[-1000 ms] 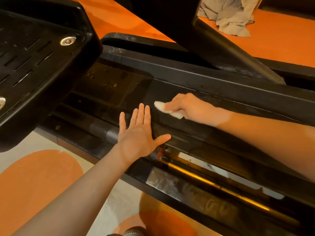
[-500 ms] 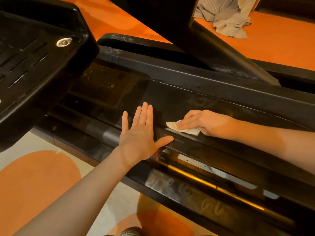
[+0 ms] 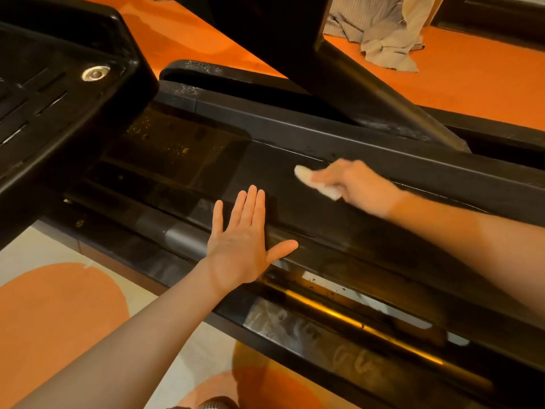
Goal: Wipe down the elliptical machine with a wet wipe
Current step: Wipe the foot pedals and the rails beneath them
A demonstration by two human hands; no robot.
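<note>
Wet wipe: white, crumpled into a small wad, pressed flat against the elliptical machine's black glossy base rail, near its far edge. Rail runs diagonally; surface is dusty with specks toward the left end.

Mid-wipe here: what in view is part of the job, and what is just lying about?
Part of the job: wet wipe, right hand holding it, left hand flat on the black rail, pedal.
Lying about: cloth on the orange floor.

Dim, warm orange light; right hand motion-blurred, edges bowed by wide-angle.
</note>
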